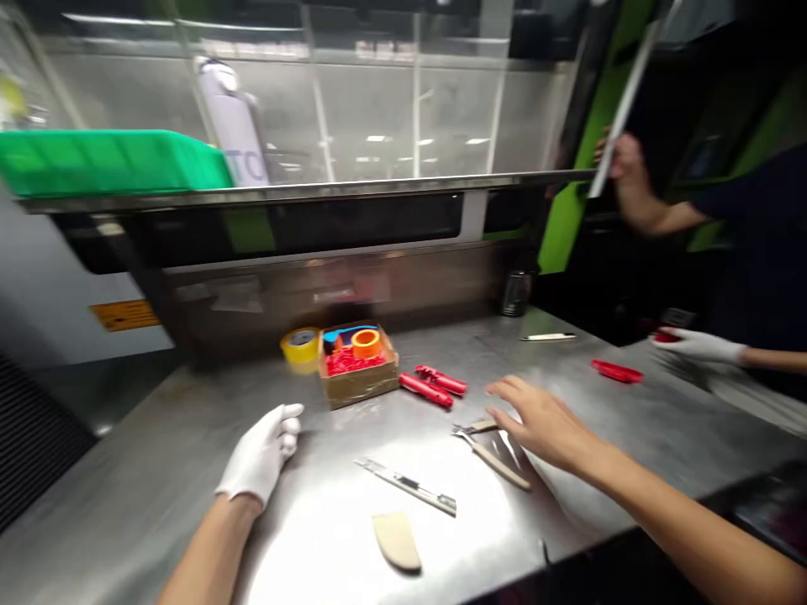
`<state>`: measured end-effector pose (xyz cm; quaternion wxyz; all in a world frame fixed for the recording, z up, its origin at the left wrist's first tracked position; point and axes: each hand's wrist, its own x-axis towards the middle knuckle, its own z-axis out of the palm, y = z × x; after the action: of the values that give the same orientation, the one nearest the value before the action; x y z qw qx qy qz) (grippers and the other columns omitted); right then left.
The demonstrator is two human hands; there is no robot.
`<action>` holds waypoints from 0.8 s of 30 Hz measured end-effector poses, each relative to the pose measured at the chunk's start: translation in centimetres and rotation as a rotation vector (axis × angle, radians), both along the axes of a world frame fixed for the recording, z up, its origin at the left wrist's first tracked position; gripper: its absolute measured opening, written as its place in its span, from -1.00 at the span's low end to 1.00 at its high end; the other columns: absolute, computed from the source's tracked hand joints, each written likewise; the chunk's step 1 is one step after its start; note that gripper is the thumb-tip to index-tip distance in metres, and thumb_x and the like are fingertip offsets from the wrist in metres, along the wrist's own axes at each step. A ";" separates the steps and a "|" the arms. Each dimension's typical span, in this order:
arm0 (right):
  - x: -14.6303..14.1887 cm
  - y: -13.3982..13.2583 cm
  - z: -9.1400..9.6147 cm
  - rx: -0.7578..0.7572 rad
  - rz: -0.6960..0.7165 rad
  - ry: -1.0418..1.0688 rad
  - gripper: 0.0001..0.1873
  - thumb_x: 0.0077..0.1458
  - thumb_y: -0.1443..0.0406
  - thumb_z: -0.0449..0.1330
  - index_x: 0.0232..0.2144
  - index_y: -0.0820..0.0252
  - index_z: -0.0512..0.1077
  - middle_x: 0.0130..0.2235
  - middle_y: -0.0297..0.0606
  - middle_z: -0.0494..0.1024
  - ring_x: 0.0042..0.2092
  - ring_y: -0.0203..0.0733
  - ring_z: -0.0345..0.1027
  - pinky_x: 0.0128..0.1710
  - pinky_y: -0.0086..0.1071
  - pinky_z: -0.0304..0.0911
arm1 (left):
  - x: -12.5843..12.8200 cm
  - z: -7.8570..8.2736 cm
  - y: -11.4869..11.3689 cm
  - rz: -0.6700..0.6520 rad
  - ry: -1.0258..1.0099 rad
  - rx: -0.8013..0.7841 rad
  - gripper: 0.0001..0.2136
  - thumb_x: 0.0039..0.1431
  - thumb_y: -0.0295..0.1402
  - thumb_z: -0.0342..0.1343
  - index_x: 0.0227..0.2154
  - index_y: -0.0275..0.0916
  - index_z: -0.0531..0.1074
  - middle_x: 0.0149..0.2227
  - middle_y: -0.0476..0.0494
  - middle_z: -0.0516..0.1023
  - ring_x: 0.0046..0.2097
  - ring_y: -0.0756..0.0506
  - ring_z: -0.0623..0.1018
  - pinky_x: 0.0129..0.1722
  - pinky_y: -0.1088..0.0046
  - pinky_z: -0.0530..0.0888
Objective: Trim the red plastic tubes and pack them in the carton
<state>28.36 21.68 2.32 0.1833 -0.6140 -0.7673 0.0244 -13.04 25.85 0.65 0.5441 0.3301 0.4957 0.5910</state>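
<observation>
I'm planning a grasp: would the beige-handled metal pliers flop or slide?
The pliers, metal-headed, seem stiff. Their spread handles may swing together when gripped. Lying flat on the smooth metal tabletop, they'd likely slide, not roll.

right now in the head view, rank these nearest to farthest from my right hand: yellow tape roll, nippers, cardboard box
1. nippers: just left of your right hand
2. cardboard box: farther left
3. yellow tape roll: left of the cardboard box
</observation>
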 end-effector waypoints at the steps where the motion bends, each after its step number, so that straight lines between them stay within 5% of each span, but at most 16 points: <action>1: 0.9 0.8 0.6 -0.003 -0.061 -0.006 -0.69 0.24 0.21 -0.01 -0.03 0.13 0.37 -0.09 -0.15 0.43 -0.14 -0.08 0.35 -0.17 -0.24 0.25 | 0.1 -0.1 0.2 -0.014 0.011 0.004 -0.78 0.23 -0.30 0.05 -0.20 -0.37 0.42 -0.52 0.06 0.31 -0.57 0.13 0.27 -0.63 0.65 0.28; 6: 2.5 4.4 0.9 -0.044 -0.123 0.011 -0.79 0.27 0.23 0.07 -0.19 0.25 0.40 -0.21 -0.22 0.44 -0.20 -0.16 0.34 -0.17 -0.21 0.29 | 0.7 0.2 -0.3 -0.004 0.061 -0.005 -0.72 0.16 -0.27 0.11 -0.18 -0.39 0.44 -0.53 0.03 0.31 -0.55 0.10 0.26 -0.60 0.66 0.30; 11: -0.9 7.0 -0.8 -0.112 0.020 0.067 -0.69 0.24 0.18 0.15 -0.04 0.23 0.36 -0.06 -0.18 0.42 -0.10 -0.13 0.35 -0.08 -0.14 0.31 | 0.7 0.3 -0.2 -0.009 0.099 -0.011 -0.70 0.11 -0.24 0.14 -0.19 -0.37 0.45 -0.52 0.02 0.32 -0.54 0.08 0.26 -0.60 0.65 0.31; 15: -2.5 8.0 -1.0 -0.149 0.015 0.134 -0.73 0.24 0.17 0.14 -0.13 0.26 0.40 -0.12 -0.20 0.44 -0.12 -0.13 0.36 -0.10 -0.14 0.31 | 0.9 0.5 -0.5 -0.027 0.136 0.003 -0.69 0.08 -0.23 0.16 -0.20 -0.38 0.44 -0.52 0.01 0.35 -0.52 0.06 0.28 -0.57 0.62 0.33; 20: -1.9 5.9 1.5 -0.155 0.044 0.270 -0.72 0.28 0.15 0.08 -0.17 0.27 0.40 -0.23 -0.25 0.46 -0.22 -0.19 0.37 -0.20 -0.25 0.31 | 1.3 1.1 -0.8 -0.005 0.234 0.062 -0.68 0.03 -0.18 0.18 -0.27 -0.37 0.48 -0.54 -0.02 0.39 -0.53 0.03 0.28 -0.58 0.57 0.30; 24: -2.4 1.5 4.6 -0.203 0.209 0.328 -0.78 0.23 0.28 0.03 -0.24 0.25 0.45 -0.37 -0.31 0.47 -0.36 -0.27 0.31 -0.40 -0.43 0.17 | 3.9 3.5 -2.8 -0.006 0.330 0.124 -0.71 -0.15 -0.26 0.33 -0.32 -0.28 0.57 -0.44 -0.09 0.53 -0.42 -0.07 0.41 -0.45 0.51 0.38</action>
<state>25.93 23.13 6.95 0.2393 -0.5343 -0.7802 0.2203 -9.11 23.05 4.14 0.4357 0.4568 0.5400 0.5567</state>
